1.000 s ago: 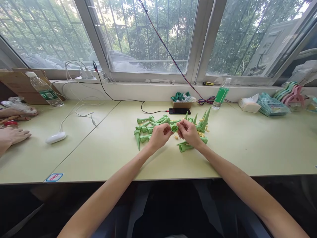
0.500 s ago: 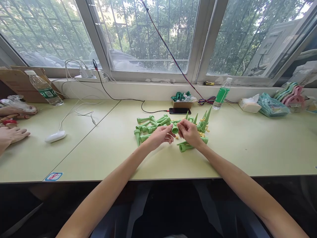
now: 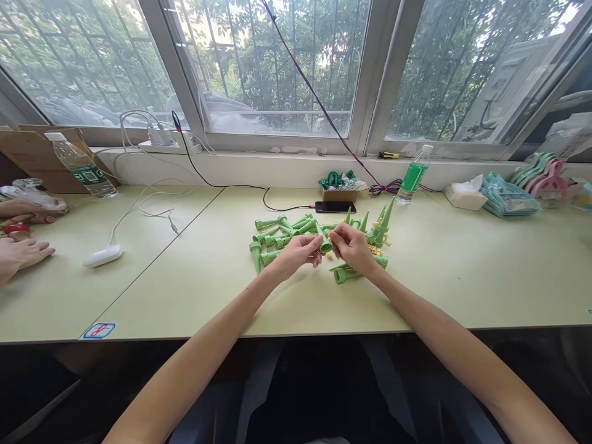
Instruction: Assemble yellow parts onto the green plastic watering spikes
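My left hand [image 3: 296, 251] and my right hand [image 3: 352, 246] meet over the middle of the pale green table [image 3: 194, 290], both pinching one green plastic cone spike [image 3: 324, 240] between their fingertips. A heap of the same green spikes [image 3: 277, 237] lies just behind and left of my left hand. More spikes stand upright [image 3: 382, 225] behind my right hand, and one spike [image 3: 346, 273] lies under my right wrist. Small yellow parts [image 3: 375, 250] are scattered beside them.
A black phone [image 3: 335, 207] on a cable lies behind the heap. A green bottle [image 3: 413, 176], tissues [image 3: 466, 194] and coloured packets [image 3: 509, 197] sit at the back right. Another person's hand [image 3: 21, 254] rests at the far left near a white mouse-like device [image 3: 102, 254] and a water bottle [image 3: 81, 165].
The spike's open end faced me a second ago; it has been turned so that it lies lengthwise between my fingers. My left hand's fingers shifted slightly along it.
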Available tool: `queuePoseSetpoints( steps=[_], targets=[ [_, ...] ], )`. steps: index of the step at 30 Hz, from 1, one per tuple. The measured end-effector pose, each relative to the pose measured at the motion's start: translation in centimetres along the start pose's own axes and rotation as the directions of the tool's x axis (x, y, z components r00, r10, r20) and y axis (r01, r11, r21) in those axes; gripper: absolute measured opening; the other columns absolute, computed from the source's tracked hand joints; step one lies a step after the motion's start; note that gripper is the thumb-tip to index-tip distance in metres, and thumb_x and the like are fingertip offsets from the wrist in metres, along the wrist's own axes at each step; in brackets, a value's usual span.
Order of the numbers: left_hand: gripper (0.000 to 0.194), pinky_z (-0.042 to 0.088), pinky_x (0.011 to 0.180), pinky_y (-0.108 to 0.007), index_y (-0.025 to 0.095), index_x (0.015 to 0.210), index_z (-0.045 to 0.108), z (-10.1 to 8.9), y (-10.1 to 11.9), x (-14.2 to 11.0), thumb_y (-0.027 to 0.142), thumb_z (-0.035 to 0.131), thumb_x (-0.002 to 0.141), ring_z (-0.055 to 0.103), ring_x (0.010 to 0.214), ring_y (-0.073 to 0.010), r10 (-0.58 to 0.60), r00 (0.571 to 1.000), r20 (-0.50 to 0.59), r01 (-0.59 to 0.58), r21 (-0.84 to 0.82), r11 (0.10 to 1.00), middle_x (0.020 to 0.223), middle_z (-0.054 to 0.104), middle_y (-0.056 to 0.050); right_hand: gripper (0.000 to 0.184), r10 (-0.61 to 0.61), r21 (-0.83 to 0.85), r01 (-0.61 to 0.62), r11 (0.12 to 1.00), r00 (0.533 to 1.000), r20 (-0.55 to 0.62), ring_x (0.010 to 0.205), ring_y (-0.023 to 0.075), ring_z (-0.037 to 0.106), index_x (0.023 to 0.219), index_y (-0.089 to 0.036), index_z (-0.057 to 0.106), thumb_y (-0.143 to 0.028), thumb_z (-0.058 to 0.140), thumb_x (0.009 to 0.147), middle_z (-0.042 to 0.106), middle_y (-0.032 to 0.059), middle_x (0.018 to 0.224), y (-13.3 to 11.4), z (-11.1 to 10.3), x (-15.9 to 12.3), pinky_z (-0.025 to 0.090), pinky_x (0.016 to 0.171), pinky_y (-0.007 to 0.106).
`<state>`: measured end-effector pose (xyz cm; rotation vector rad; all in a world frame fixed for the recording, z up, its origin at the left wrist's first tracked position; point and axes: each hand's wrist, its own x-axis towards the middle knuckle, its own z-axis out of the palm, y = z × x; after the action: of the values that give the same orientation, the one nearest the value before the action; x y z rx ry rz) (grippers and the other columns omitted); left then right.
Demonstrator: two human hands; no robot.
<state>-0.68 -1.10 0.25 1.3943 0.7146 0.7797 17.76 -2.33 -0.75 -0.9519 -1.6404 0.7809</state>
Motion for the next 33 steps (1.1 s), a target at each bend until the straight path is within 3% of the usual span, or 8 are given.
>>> queuePoseSetpoints(
  steps=[5,14,21,33],
  targets=[
    [0.045,0.044,0.057,-0.025,0.015,0.073,0.054,0.2,0.2,-0.2,0.056,0.069,0.082,0.053,0.058,-0.0093,0.056,0.998,-0.002,-0.055,0.067,0.996,0.062,0.051,0.001,0.037,-0.001,-0.009,0.001,1.000,1.000,0.005,0.042,0.0113,0.044,0.072,-0.023,0.045,-0.052,0.055,0.092,0.051,-0.0039,0.053,-0.2,0.0,0.0,0.035,0.044,0.027],
    [0.038,0.046,0.054,-0.025,0.017,0.077,0.053,0.3,-0.2,-0.2,0.053,0.063,0.087,0.055,0.055,-0.0104,0.204,0.978,-0.053,-0.165,0.410,0.897,0.064,0.056,0.001,0.038,0.006,-0.029,-0.006,1.000,1.000,-0.014,0.041,0.0109,0.040,0.071,-0.023,0.043,-0.053,0.054,0.092,0.047,-0.0050,0.048,-0.4,0.0,0.1,0.032,0.044,0.027],
    [0.031,0.047,0.054,-0.025,0.018,0.079,0.055,0.2,-1.0,0.3,0.047,0.064,0.088,0.054,0.058,-0.0104,0.408,0.911,-0.052,-0.290,0.623,0.727,0.076,0.058,-0.001,0.038,0.016,-0.044,-0.017,0.999,1.000,-0.024,0.043,0.0112,0.038,0.070,-0.023,0.043,-0.053,0.054,0.091,0.045,-0.0045,0.048,-0.3,0.0,0.2,0.030,0.043,0.026],
    [0.033,0.046,0.053,-0.023,0.017,0.072,0.060,0.2,-1.2,0.4,0.045,0.063,0.089,0.049,0.057,-0.0086,0.566,0.823,-0.056,-0.346,0.741,0.576,0.074,0.054,-0.001,0.037,0.018,-0.085,-0.021,0.996,0.999,-0.030,0.044,0.0114,0.037,0.070,-0.023,0.045,-0.053,0.055,0.091,0.044,-0.0041,0.049,0.4,0.1,0.2,0.029,0.043,0.026]
  ],
)
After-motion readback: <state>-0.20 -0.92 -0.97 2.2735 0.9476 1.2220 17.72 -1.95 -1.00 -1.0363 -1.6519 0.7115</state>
